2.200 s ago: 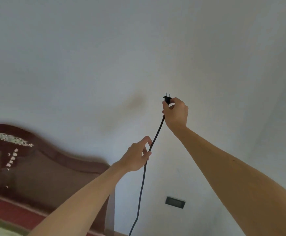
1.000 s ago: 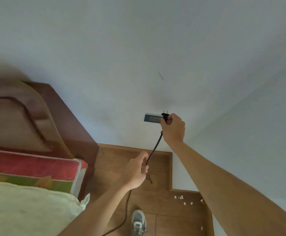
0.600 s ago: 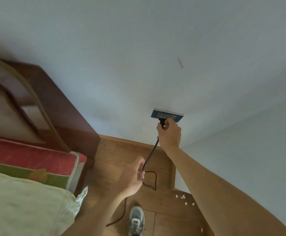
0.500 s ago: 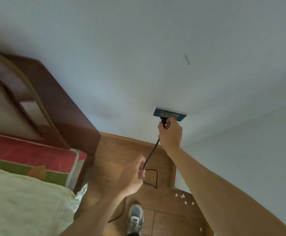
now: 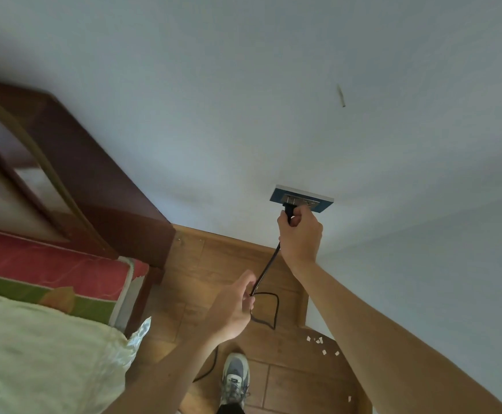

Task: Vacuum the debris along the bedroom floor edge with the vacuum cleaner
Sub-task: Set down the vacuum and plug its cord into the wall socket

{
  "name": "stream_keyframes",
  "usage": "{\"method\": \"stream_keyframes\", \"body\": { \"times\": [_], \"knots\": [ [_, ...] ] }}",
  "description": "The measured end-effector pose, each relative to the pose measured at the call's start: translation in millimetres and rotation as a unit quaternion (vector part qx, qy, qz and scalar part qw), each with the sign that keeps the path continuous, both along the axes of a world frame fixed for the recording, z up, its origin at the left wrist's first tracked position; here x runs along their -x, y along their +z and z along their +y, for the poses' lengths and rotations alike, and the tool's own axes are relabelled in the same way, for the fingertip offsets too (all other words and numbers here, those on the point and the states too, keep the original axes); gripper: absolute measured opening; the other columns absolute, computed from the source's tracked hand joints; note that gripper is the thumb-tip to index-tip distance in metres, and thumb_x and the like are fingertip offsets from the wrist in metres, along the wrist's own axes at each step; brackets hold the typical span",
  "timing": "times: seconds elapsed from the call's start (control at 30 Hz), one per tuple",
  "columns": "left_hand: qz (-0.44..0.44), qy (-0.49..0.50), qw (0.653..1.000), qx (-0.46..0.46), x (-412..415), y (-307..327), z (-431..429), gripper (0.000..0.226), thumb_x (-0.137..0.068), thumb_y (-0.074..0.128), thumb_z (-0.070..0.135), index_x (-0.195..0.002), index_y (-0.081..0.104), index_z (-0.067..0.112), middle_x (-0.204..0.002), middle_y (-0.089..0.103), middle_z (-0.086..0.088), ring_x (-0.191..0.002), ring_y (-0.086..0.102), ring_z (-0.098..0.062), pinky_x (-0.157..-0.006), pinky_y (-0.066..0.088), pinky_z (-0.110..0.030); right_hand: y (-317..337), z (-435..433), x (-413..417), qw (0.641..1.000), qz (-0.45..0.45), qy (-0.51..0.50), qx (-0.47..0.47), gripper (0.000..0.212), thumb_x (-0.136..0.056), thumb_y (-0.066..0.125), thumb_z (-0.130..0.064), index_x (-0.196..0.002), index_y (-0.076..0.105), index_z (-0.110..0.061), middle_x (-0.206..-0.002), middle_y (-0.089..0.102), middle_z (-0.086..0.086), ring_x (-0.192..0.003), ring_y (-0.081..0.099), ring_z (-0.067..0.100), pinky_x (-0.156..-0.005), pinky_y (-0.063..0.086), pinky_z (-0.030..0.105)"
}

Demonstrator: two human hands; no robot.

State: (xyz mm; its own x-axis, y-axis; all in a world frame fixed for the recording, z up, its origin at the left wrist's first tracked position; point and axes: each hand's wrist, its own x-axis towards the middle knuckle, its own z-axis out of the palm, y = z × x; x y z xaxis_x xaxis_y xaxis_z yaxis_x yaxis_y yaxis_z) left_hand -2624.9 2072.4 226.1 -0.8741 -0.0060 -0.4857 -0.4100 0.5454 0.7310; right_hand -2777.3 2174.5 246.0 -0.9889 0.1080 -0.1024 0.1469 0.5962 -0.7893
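The right hand had its fingers curled round the black plug, which met the blue wall socket just beyond them. How far it was seated could not be told. Nearer the person, the left hand pinched the black cord, which ran taut up to the plug and looped on the wooden floor just past those fingers. White debris lay along the floor edge, right of the left fingers.

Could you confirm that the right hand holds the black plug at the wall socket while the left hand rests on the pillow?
Not quite: the head view shows the left hand gripping the black cord, not on the pillow; the rest holds.
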Motion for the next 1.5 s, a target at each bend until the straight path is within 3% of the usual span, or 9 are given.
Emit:
{"method": "stream_keyframes", "body": {
  "times": [0.2,0.37,0.5,0.67,0.87,1.03,1.23,1.37,1.5],
  "knots": [
    [-0.003,-0.006,1.0,-0.002,6,3,4,0.027,-0.101,0.055,0.01,-0.124,0.05,0.023,-0.08,0.06,0.01,-0.069,0.062,-0.006,-0.061,0.05,-0.011,4,3,3,1.0,0.009,0.003,0.002,0.011,-0.093,0.063,-0.014,-0.087,0.06,-0.006,-0.059,0.058,-0.001,-0.051,0.054,0.014,-0.053,0.043,0.025],
    [-0.004,0.002,1.0,-0.007,8,0,7,0.027,-0.1,0.055,0.009,-0.123,0.051,0.022,-0.081,0.061,0.007,-0.072,0.064,-0.008,-0.06,0.052,-0.015,5,-1,6,1.0,0.011,0.015,0.022,0.012,-0.093,0.062,-0.011,-0.084,0.056,-0.008,-0.059,0.054,-0.002,-0.051,0.052,0.016,-0.052,0.051,0.033],
    [0.006,0.008,1.0,-0.009,7,-1,6,0.023,-0.1,0.056,0.009,-0.113,0.049,0.027,-0.08,0.064,0.005,-0.074,0.067,-0.01,-0.066,0.061,-0.029,2,0,7,0.999,0.01,0.03,0.033,0.014,-0.094,0.061,-0.009,-0.082,0.054,-0.008,-0.06,0.056,0.003,-0.053,0.058,0.027,-0.051,0.054,0.037],
    [0.009,0.036,0.999,-0.029,12,2,4,0.022,-0.101,0.056,0.011,-0.118,0.05,0.024,-0.085,0.062,0.005,-0.081,0.067,-0.01,-0.07,0.062,-0.031,2,1,11,0.999,0.032,0.027,0.015,0.013,-0.094,0.061,-0.007,-0.082,0.057,-0.004,-0.061,0.053,-0.003,-0.051,0.048,0.008,-0.048,0.04,0.013],
    [0.014,0.043,0.998,-0.043,12,4,5,0.021,-0.1,0.056,0.008,-0.113,0.051,0.023,-0.083,0.063,0.004,-0.079,0.068,-0.011,-0.068,0.063,-0.029,-7,3,23,0.999,0.009,0.04,0.003,0.016,-0.093,0.059,-0.009,-0.079,0.054,-0.003,-0.063,0.058,0.011,-0.056,0.059,0.03,-0.053,0.054,0.048],
    [0.027,0.027,0.999,-0.017,13,6,4,0.019,-0.1,0.057,0.01,-0.113,0.052,0.021,-0.082,0.061,0.007,-0.074,0.063,-0.005,-0.061,0.054,-0.014,-2,0,25,1.0,-0.01,0.021,0.002,0.021,-0.093,0.06,-0.011,-0.075,0.049,-0.009,-0.067,0.06,0.014,-0.059,0.061,0.035,-0.055,0.056,0.051],
    [0.016,-0.005,1.0,0.016,16,24,-4,0.02,-0.1,0.059,0.017,-0.118,0.052,0.018,-0.088,0.07,-0.002,-0.079,0.07,-0.015,-0.075,0.061,-0.033,19,0,27,0.992,-0.063,0.042,-0.105,0.023,-0.097,0.06,-0.027,-0.101,0.058,-0.004,-0.09,0.065,0.01,-0.08,0.064,0.029,-0.063,0.049,0.034],
    [0.0,-0.007,1.0,0.031,29,50,-16,0.027,-0.1,0.058,0.023,-0.125,0.05,0.013,-0.097,0.072,-0.004,-0.084,0.069,-0.012,-0.074,0.055,-0.018,38,7,30,0.968,-0.119,0.128,-0.181,0.033,-0.097,0.055,-0.036,-0.108,0.057,-0.005,-0.102,0.064,0.013,-0.092,0.062,0.033,-0.071,0.047,0.035],
    [-0.022,-0.022,0.998,0.056,45,84,-41,0.053,-0.099,0.059,0.034,-0.142,0.034,0.016,-0.113,0.065,-0.006,-0.092,0.066,-0.013,-0.083,0.055,-0.025,65,15,26,0.915,-0.147,0.253,-0.279,0.047,-0.096,0.054,-0.044,-0.125,0.047,-0.008,-0.119,0.057,0.01,-0.108,0.058,0.031,-0.084,0.048,0.039]
  ]
}}
